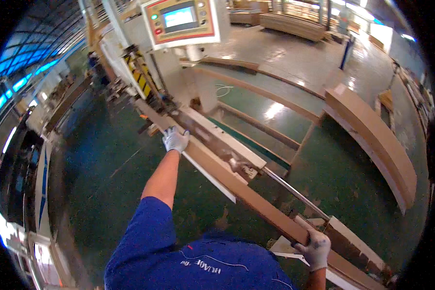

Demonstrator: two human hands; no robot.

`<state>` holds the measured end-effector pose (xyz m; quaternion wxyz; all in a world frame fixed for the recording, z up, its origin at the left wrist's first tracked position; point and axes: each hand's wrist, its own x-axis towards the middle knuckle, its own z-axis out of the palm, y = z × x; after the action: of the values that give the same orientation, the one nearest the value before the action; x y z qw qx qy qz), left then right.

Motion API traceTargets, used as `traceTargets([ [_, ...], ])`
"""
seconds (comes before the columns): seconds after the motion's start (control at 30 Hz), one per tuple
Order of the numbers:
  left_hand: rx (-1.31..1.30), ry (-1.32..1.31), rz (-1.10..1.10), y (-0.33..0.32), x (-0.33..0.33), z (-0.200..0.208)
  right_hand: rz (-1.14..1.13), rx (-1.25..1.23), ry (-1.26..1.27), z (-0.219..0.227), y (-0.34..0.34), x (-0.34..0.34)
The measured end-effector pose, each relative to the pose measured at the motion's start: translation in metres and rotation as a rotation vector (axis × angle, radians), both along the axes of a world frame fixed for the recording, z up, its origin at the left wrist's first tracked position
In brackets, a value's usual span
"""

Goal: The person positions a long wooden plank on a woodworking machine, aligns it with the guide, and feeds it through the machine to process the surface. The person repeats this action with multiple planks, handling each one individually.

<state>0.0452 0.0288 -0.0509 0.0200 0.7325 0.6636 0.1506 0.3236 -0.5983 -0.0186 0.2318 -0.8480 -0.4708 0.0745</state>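
Observation:
A long brown board lies slantwise before me along the bed of a machine, from the upper left down to the lower right. My left hand, in a pale glove, rests on the board's far part with its fingers spread. Nearer, at lower right, my right hand, gloved too, is closed around the board, thumb on the near side; some of its fingers are hidden. Beside the board runs a machine rail with a metal rod continuing from it.
A control panel with a lit screen stands above the machine's far end, near a yellow-and-black striped guard. At right, a stack of long brown boards lies near the frame. More stacks stand at the back.

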Motion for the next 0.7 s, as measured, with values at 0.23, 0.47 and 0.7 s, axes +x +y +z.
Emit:
traceTargets([
  [0.23, -0.032, -0.031, -0.077, -0.037, 0.003, -0.003, -0.101, -0.123, -0.071, -0.013, -0.156, 0.093],
  [0.47, -0.074, 0.04, -0.34, -0.092, 0.066, -0.009, -0.307, -0.772, 0.114, 0.019, -0.24, 0.146],
  [0.7, -0.171, 0.14, -0.316, -0.076, 0.073, 0.0, -0.138, -0.933, -0.061, 0.072, -0.179, 0.099],
])
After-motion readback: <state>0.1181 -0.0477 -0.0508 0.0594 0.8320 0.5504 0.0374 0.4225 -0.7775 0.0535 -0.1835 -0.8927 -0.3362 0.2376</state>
